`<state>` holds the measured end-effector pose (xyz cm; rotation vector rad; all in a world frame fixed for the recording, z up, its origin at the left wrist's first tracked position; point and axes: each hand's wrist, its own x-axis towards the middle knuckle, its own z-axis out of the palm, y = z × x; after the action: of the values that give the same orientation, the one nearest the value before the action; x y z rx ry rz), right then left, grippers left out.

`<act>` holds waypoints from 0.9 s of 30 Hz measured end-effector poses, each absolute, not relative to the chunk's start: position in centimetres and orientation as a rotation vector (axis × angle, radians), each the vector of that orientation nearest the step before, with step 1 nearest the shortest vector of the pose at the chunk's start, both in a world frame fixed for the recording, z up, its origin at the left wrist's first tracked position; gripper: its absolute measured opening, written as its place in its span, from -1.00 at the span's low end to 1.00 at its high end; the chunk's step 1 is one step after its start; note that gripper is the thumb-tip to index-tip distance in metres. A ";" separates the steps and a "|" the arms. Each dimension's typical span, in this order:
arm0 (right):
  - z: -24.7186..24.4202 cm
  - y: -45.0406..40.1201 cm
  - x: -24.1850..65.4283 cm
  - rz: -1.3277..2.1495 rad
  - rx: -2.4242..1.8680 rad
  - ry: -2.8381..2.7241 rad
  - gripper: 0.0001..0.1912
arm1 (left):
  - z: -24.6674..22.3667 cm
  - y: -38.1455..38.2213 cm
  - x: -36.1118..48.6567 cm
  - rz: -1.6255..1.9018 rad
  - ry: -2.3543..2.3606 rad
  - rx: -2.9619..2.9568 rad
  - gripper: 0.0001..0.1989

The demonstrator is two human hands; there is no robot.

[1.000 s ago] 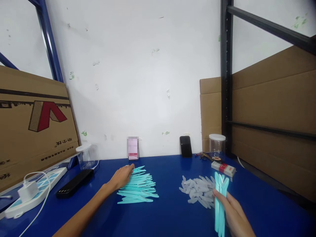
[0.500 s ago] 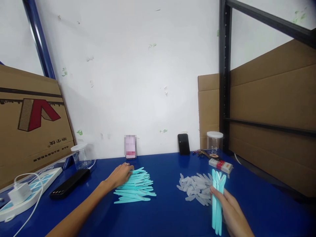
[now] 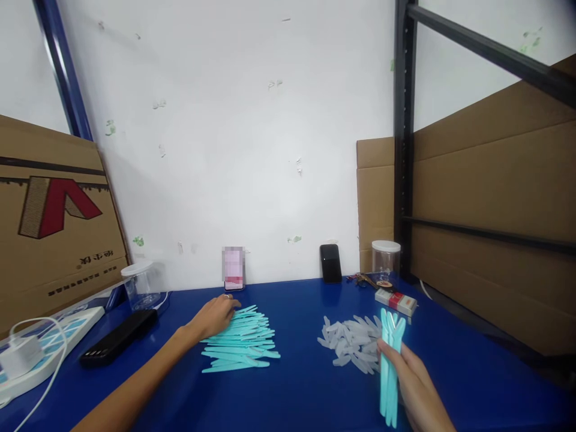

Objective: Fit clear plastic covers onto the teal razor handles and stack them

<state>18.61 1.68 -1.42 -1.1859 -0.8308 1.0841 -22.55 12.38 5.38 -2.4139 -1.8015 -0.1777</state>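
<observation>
Slim turquoise plastic sticks that look like eyebrow razors [image 3: 245,345] lie in a pile left of centre, mostly side by side. At the pile's far left edge is my left hand [image 3: 218,315], a ring on one finger, its fingers bent and close together. Its fingertips are partly hidden, so what they grip does not show. My right hand [image 3: 411,375] is closed around a small bunch of eyebrow razors [image 3: 389,372], held nearly upright. Just left of that bunch lies a heap of small translucent whitish caps [image 3: 348,342].
Against the white wall lean a lit phone [image 3: 234,270] and a black phone [image 3: 331,264]. Clear jars [image 3: 386,259] stand at both sides. A small box [image 3: 396,301] lies behind the right hand. To the left are a black power bank [image 3: 119,339] and a power strip [image 3: 58,348].
The whole view has shifted slightly, so most things sit a little further left. Both hands keep about the same places, and the right still holds its bunch.
</observation>
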 end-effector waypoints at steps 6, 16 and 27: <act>-2.1 2.1 19.0 1.091 -1.214 -0.854 -0.35 | 5.6 13.7 -21.8 -0.393 -1.794 -2.444 -0.64; 0.4 0.3 17.0 0.971 -1.107 -0.988 -0.55 | 5.2 3.6 -9.7 -1.574 -1.847 -2.661 -0.57; 2.1 0.6 10.5 0.990 -0.910 -1.302 -0.60 | 1.3 -0.3 -0.3 -2.184 -1.871 -3.131 -0.50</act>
<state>10.47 0.61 2.10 -0.9100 -1.3023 0.9900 -0.25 -0.32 1.28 -3.1308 -1.8714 -2.1845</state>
